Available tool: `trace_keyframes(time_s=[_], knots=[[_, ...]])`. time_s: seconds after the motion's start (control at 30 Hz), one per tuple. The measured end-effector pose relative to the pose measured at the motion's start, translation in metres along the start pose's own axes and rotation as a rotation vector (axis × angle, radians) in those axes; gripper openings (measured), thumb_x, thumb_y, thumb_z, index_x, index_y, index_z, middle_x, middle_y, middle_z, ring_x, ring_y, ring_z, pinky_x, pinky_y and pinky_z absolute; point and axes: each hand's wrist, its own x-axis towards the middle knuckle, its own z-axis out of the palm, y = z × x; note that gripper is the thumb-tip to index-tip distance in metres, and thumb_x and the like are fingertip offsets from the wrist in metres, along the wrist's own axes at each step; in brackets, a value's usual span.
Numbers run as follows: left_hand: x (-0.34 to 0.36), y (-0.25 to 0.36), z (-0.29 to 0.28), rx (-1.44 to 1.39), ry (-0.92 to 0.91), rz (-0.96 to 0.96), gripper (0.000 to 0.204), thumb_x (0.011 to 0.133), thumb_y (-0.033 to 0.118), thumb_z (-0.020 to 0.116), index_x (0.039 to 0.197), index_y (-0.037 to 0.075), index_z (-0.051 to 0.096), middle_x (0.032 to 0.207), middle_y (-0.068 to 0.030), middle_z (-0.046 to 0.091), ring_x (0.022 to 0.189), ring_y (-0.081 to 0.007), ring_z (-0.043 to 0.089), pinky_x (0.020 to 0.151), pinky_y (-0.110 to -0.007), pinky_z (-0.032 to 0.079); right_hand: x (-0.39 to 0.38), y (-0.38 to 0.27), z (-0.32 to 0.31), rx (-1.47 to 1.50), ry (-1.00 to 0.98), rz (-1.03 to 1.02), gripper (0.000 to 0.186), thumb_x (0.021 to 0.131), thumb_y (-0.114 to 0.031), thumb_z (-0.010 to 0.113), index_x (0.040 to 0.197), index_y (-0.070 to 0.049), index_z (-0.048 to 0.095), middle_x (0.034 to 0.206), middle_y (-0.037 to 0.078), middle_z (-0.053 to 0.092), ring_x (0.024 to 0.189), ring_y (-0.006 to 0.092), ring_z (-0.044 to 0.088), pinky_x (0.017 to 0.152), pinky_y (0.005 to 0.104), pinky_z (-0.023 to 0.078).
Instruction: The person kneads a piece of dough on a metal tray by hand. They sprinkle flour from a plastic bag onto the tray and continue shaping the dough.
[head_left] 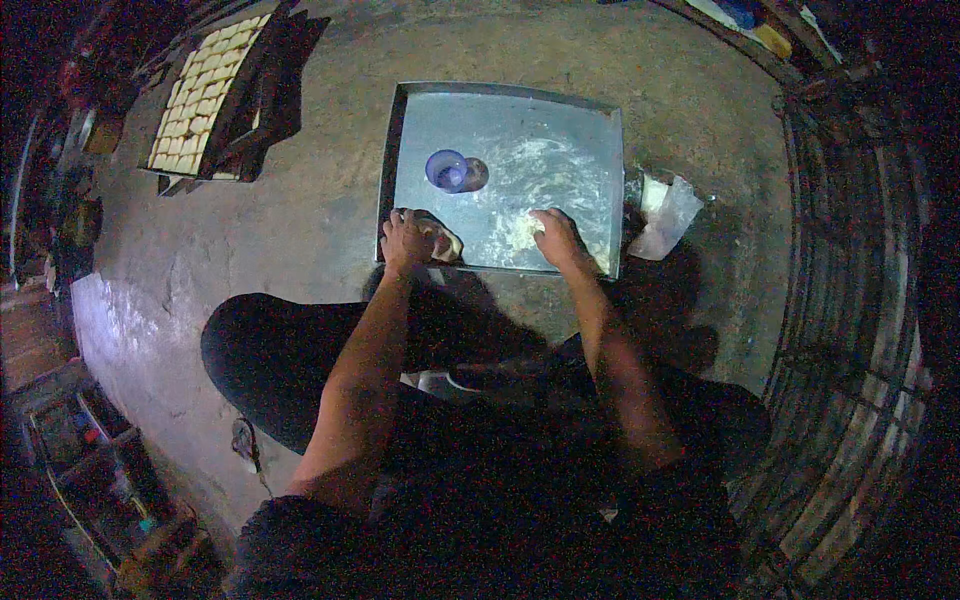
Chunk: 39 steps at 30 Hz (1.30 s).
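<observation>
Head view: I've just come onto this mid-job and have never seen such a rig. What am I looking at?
There's no machine here: a person works bare-handed. The one picture comes from a wide fisheye camera worn on the head, looking down, so straight edges bend toward the rim; its left is the person's left.

In front is a shallow metal tray, smeared with white powder, with a blue-purple cup in it. The left hand is by a pale-edged item, the right hand at a pale patch; I can't tell whether either grips anything.

Right of the tray lies a whitish bag; at upper left, pale pieces sit in rows.
</observation>
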Motion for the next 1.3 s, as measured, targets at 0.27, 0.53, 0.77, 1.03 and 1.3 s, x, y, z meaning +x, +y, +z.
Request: trace_keyframes(time_s=[0.27,0.53,0.77,1.03,1.3], knots=[[0.007,0.000,0.012,-0.129,0.011,-0.044,0.076,0.077,0.043,0.072,0.135,0.006,0.040,0.144,-0.0217,0.036,0.127,-0.0414,0.042,0.097,-0.051,0.044,0.015,0.004,-0.017,-0.023,0.042,-0.036,0.046,0.081,-0.022,0.066,0.122,-0.002,0.058,0.123,0.022,0.058,0.113,0.0390,0.055,0.097,0.0433,0.046],[0.025,-0.027,0.048,-0.311,0.096,-0.019,0.070,0.077,0.041,0.072,0.128,0.005,0.041,0.137,-0.0226,0.040,0.120,-0.0443,0.047,0.093,-0.052,0.047,-0.008,-0.019,0.016,-0.360,0.069,-0.350,0.060,0.080,-0.030,0.069,0.131,-0.003,0.050,0.131,0.017,0.048,0.118,0.0340,0.048,0.098,0.0420,0.044],[0.019,-0.016,0.043,-0.324,0.135,0.020,0.071,0.075,0.038,0.075,0.128,0.005,0.040,0.133,-0.0238,0.042,0.117,-0.0455,0.049,0.091,-0.052,0.049,-0.007,-0.002,-0.002,-0.241,0.042,-0.242,0.049,0.085,-0.027,0.064,0.128,-0.007,0.054,0.133,0.012,0.054,0.125,0.0318,0.048,0.103,0.0412,0.041],[0.039,-0.048,0.078,-0.030,0.067,0.058,0.073,0.076,0.038,0.073,0.132,0.006,0.040,0.136,-0.0235,0.041,0.118,-0.0430,0.050,0.091,-0.049,0.050,-0.001,-0.005,0.038,-0.226,-0.198,-0.530,0.039,0.088,-0.019,0.058,0.127,-0.010,0.058,0.132,0.013,0.056,0.125,0.0313,0.050,0.105,0.0399,0.041],[0.006,-0.012,0.041,-0.110,0.047,0.022,0.074,0.077,0.037,0.072,0.133,0.002,0.039,0.140,-0.0214,0.039,0.126,-0.0413,0.044,0.098,-0.046,0.046,-0.008,0.008,0.010,-0.117,0.035,-0.215,0.026,0.085,-0.017,0.062,0.109,-0.010,0.068,0.116,0.011,0.066,0.109,0.0301,0.061,0.093,0.0400,0.050]])
